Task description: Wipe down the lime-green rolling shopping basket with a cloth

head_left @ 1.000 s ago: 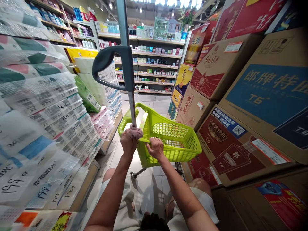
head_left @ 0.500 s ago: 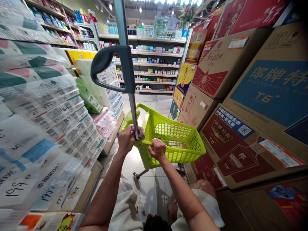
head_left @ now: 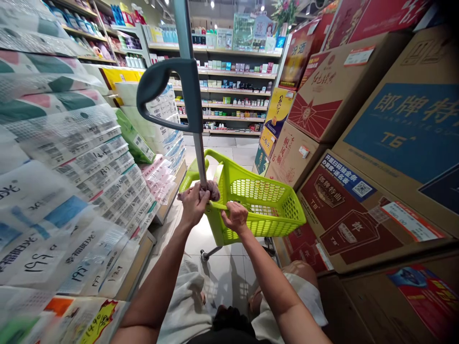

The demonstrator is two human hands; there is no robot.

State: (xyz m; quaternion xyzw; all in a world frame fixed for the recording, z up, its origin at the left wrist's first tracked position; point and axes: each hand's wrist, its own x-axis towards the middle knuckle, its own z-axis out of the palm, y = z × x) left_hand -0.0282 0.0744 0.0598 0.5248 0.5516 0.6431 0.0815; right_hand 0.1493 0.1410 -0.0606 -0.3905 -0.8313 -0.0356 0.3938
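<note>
A lime-green wheeled shopping basket (head_left: 276, 228) stands tilted in front of me, its grey metal pole (head_left: 199, 155) rising to a dark grey loop handle (head_left: 196, 102). Wrapped around the pole's lower end is a mauve-brown cloth (head_left: 214, 190). My left hand (head_left: 194, 206) is closed on this cloth, pressing it against the pole, with the thumb in front. My right hand (head_left: 235, 217) grips the basket's near rim, fingers curled over it. One small wheel (head_left: 204, 256) shows below on the tiled floor.
Stacked packs of tissue paper (head_left: 103, 177) line the left side. Tall cardboard cartons (head_left: 358, 210) are piled close on the right. Shelves of small boxed goods (head_left: 236, 93) close off the aisle ahead. My knees flank the basket's base.
My left hand and the cloth have shifted slightly up and around the pole, the thumb now across its front. My right hand keeps its grip on the rim. The view has moved slightly.
</note>
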